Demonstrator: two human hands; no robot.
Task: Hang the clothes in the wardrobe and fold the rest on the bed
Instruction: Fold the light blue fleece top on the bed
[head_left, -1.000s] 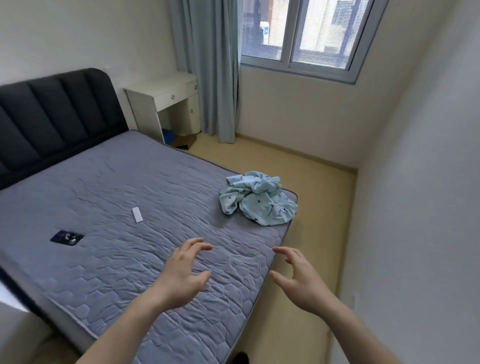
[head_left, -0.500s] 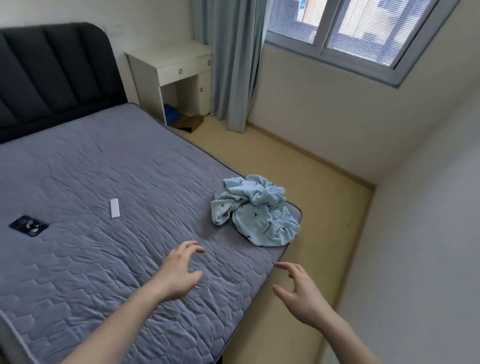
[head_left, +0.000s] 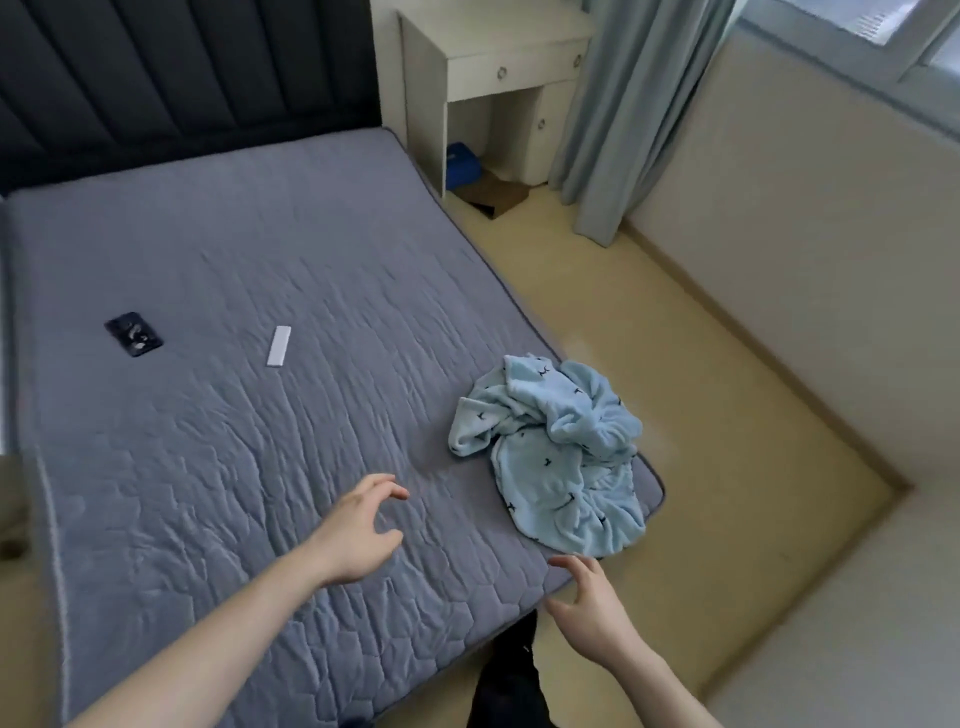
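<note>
A crumpled light-blue garment (head_left: 558, 452) with small dark marks lies in a heap at the near right corner of the grey quilted bed (head_left: 218, 426). My left hand (head_left: 358, 530) hovers over the mattress to the left of the heap, fingers loosely spread and holding nothing. My right hand (head_left: 589, 605) is held out just below the heap, past the bed's edge, fingers relaxed and empty. Neither hand touches the garment. No wardrobe is in view.
A dark phone (head_left: 133, 334) and a small white remote (head_left: 279, 346) lie on the bed's middle. A dark padded headboard (head_left: 156, 78) stands at the back. A white desk (head_left: 488, 78) and a blue curtain (head_left: 618, 119) are beyond the bed; a wall (head_left: 831, 234) bounds the narrow floor strip.
The view has tilted down and come closer to the bed. Both hands have moved nearer the blue garment, still empty.
</note>
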